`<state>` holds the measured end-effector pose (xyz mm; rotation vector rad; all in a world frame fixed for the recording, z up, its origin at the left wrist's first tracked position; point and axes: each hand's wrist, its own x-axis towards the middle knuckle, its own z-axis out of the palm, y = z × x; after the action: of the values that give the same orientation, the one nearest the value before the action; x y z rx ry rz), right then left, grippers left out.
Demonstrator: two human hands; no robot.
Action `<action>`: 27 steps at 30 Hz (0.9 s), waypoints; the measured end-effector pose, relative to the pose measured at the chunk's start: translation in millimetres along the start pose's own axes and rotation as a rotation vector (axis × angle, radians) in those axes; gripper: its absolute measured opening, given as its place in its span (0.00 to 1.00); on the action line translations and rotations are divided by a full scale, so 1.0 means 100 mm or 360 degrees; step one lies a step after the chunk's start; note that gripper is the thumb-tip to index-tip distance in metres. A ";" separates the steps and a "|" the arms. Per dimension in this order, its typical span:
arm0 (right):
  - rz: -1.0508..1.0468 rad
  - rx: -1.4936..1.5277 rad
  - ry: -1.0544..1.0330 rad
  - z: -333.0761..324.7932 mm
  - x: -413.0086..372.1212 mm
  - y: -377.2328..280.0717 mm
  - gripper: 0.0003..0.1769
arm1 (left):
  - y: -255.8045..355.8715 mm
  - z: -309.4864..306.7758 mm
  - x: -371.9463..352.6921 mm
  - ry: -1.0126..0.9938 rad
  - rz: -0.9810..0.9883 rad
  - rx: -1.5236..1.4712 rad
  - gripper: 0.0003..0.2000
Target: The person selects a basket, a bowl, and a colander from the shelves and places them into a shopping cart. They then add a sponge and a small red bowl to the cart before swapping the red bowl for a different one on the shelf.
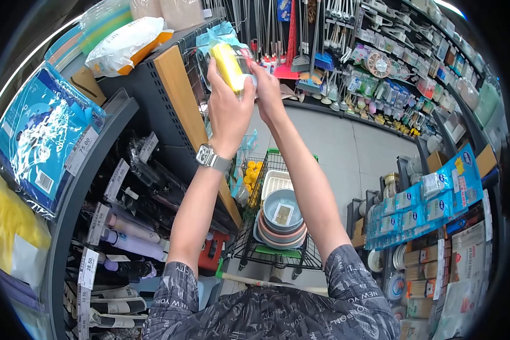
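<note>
Both my hands are raised at the end of the shelving, gripping a packaged yellow sponge (228, 63) in clear plastic. My left hand (230, 107), with a watch (211, 157) on its wrist, is closed round the lower left side of the pack. On the pack's right edge, my right hand (267, 90) is closed with its thumb near the front. A light blue upper part of packaging shows behind the sponge. Below my arms stands a shopping cart (273, 262) with stacked round basins (280, 211) and a cream basket (276, 182) in it.
Shelves with price tags (88, 269) and packaged goods line my left. Blue packets (413, 204) hang on the right. Brooms and dustpans (323, 60) hang at the back. Grey tiled floor (345, 153) runs between. Yellow items (251, 174) lie beside the basket.
</note>
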<state>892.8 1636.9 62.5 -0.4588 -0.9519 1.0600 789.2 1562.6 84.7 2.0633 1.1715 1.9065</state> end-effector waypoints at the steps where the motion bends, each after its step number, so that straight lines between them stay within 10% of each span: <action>1: 0.0004 -0.0003 0.0014 -0.04 0.02 -0.02 0.19 | 0.01 0.02 -0.01 0.0026 0.0028 0.0006 0.38; 18: -0.0255 -0.0251 0.0120 -0.34 -0.46 0.01 0.18 | -0.22 0.22 -0.55 0.0124 0.0149 -0.0400 0.37; 22: -0.0279 -0.0492 0.0514 -0.93 -1.32 0.46 0.19 | -0.49 0.31 -1.44 -0.0269 -0.0272 -0.0659 0.34; 27: 0.0621 -0.1081 0.0964 -2.28 -3.09 1.49 0.20 | -1.32 0.69 -3.38 -0.0690 -0.1088 -0.0708 0.29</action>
<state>955.0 1455.1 -301.6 -1.4842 -0.6593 0.8295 816.0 1487.2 -275.9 1.4658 1.0336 1.1851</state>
